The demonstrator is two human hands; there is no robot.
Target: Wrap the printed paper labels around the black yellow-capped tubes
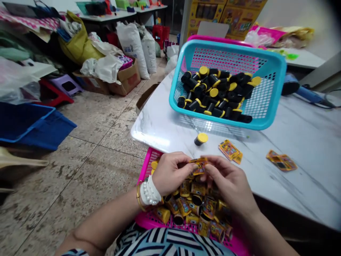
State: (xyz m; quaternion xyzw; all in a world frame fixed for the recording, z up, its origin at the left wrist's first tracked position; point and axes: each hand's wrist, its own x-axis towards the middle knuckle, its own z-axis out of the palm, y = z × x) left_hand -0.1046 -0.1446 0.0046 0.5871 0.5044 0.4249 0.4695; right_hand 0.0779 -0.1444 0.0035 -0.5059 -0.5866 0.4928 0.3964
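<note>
Between both hands is a small yellow printed label [199, 166]; whether a canister sits inside it I cannot tell. My left hand [173, 172] pinches its left side with thumb and fingers. On its right side, my right hand [229, 179] grips it between thumb and fingertips. Below them, a pink basket [146, 170] on my lap holds many label-wrapped canisters [183, 206]. One bare black canister with a yellow lid [201, 139] rests on the table just beyond my hands. Two small piles of labels, a nearer one [230, 150] and another [281, 160], lie to the right.
A turquoise basket [226, 124] full of black, yellow-lidded canisters [213, 92] stands on the white marbled table [157, 124]. Right of it lies a blue heat-gun-like tool [306, 93]. Blue crates [50, 131], a cardboard box [128, 80] and white sacks [131, 46] occupy the floor at left.
</note>
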